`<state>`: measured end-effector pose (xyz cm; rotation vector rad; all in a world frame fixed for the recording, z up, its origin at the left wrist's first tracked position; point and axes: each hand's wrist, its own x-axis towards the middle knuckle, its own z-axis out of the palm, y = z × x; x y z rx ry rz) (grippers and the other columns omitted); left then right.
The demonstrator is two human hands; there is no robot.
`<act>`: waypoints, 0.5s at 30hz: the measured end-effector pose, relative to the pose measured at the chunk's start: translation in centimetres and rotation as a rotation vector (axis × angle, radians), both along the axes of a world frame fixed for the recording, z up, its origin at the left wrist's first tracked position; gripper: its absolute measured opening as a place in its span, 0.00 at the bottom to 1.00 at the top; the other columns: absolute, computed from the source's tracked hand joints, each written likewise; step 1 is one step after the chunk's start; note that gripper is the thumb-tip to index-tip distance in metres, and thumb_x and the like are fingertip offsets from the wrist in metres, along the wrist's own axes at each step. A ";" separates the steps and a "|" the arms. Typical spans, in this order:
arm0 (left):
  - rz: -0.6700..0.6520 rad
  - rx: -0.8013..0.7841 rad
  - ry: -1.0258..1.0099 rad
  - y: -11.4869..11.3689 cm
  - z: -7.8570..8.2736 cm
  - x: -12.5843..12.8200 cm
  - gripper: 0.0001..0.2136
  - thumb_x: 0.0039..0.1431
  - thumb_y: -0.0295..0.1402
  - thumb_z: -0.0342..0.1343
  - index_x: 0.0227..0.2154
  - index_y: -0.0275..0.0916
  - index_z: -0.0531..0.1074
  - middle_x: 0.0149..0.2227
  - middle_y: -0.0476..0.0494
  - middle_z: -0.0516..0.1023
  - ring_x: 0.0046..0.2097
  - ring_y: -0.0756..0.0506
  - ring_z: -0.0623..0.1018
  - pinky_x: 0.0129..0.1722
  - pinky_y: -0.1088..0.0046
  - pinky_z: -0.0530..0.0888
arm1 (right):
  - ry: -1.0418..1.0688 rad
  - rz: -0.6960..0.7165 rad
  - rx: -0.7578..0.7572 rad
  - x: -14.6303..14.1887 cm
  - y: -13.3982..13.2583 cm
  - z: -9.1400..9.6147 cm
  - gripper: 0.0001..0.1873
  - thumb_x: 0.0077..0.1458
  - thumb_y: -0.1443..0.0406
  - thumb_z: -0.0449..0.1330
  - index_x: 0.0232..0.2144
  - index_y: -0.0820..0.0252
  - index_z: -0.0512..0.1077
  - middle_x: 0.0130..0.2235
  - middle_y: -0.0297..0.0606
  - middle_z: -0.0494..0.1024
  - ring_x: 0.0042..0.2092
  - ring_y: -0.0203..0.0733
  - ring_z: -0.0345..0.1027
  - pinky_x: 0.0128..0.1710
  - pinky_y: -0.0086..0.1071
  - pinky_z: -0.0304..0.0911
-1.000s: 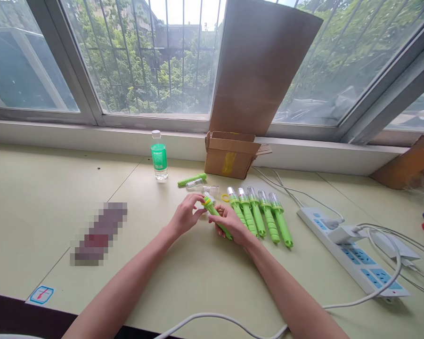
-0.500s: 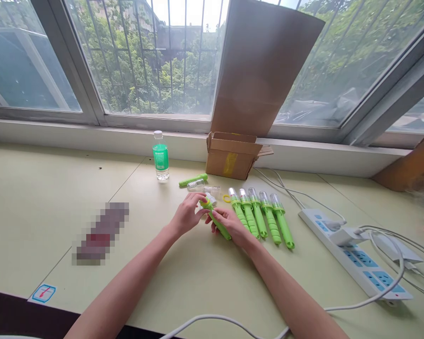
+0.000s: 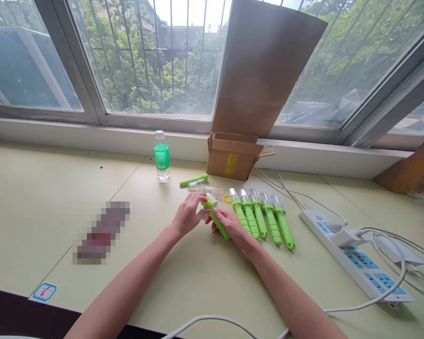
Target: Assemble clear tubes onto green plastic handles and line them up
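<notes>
Mid-frame green stick point(image 3: 222, 229) is gripped by left hand point(image 3: 186, 216) and right hand point(image 3: 235, 228); lined-up sticks point(image 3: 258, 216) could be knocked by a rightward slip.

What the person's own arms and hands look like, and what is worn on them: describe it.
The left hand and right hand are bare, with no gloves. The left forearm and right forearm are slender and show no sleeve, watch or bracelet. Some fingertips are hidden, and small details such as nails are too small to tell.
</notes>
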<state>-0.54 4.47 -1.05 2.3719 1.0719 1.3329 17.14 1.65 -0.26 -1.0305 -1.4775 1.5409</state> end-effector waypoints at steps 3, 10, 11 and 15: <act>0.013 -0.012 0.003 0.1 -0.1 0.0 0.07 0.55 0.32 0.57 0.35 0.40 0.65 0.47 0.41 0.72 0.50 0.42 0.72 0.40 0.60 0.76 | -0.017 -0.012 0.008 0.0 0.0 -0.1 0.22 0.54 0.47 0.53 0.29 0.61 0.69 0.23 0.34 0.71 0.19 0.31 0.60 0.16 0.26 0.53; -0.003 0.006 -0.007 0.0 0.0 0.1 0.07 0.54 0.33 0.57 0.34 0.41 0.65 0.45 0.41 0.72 0.49 0.42 0.72 0.40 0.60 0.77 | -0.029 -0.029 0.018 0.2 0.3 -0.3 0.17 0.47 0.52 0.62 0.29 0.60 0.68 0.25 0.32 0.73 0.17 0.29 0.57 0.15 0.26 0.52; -0.010 0.004 -0.002 0.0 0.0 0.1 0.07 0.54 0.32 0.57 0.35 0.41 0.65 0.45 0.41 0.73 0.49 0.42 0.72 0.40 0.60 0.77 | -0.033 -0.027 0.014 0.3 0.4 -0.3 0.17 0.46 0.53 0.63 0.31 0.60 0.68 0.25 0.32 0.73 0.16 0.29 0.57 0.15 0.26 0.52; -0.014 -0.010 0.010 0.0 0.0 0.1 0.07 0.54 0.29 0.57 0.36 0.41 0.65 0.46 0.42 0.72 0.49 0.42 0.72 0.40 0.60 0.77 | -0.022 -0.030 -0.012 0.6 0.4 -0.4 0.20 0.46 0.55 0.64 0.39 0.60 0.67 0.28 0.34 0.76 0.16 0.29 0.57 0.14 0.25 0.52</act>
